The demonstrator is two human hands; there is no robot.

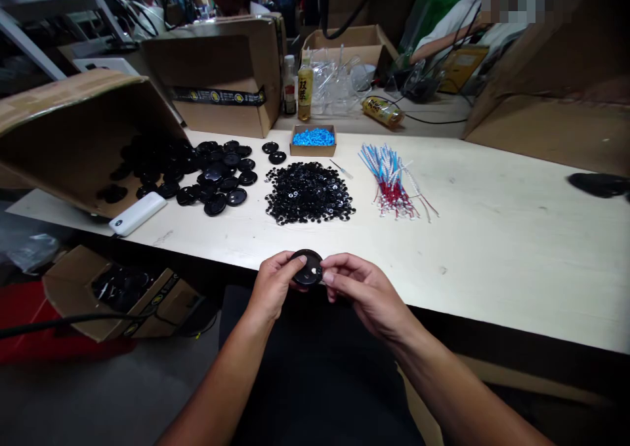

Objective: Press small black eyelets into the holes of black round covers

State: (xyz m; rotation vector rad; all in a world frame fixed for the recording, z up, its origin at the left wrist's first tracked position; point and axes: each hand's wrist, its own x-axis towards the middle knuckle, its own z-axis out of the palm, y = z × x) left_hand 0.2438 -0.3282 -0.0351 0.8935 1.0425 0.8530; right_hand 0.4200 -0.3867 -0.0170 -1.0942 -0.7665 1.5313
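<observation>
Black disc [306, 277] in the left hand [270, 285], held at the near edge of the pale table [472, 243], in front of the person's lap; a small pale spot shows on its face. The left grip is narrow, closed round the disc's left side with the thumb on top. The right hand [367, 292] is at the disc's three o'clock, thumb and forefinger brought close together by the rim; I cannot tell whether a small piece sits between them. Taking the disc as the centre of the clock, with twelve away from the person, a heap of small black pieces [310, 193] lies at twelve, and beyond it stands a small cardboard tray [314, 151] filled with blue pieces [313, 136]. A thin tool [341, 168] lies between twelve and one, just beside the heap. Between one and two is a bundle of blue, white and red wires [394, 187]. Between ten and eleven, more black discs [215, 172] spill from a tipped cardboard box [54, 111], while a white device [138, 214] rests near ten, by the box's mouth. Further back at twelve, an upright yellow-labelled bottle [305, 90] stands beside a clear bottle [289, 88].
</observation>
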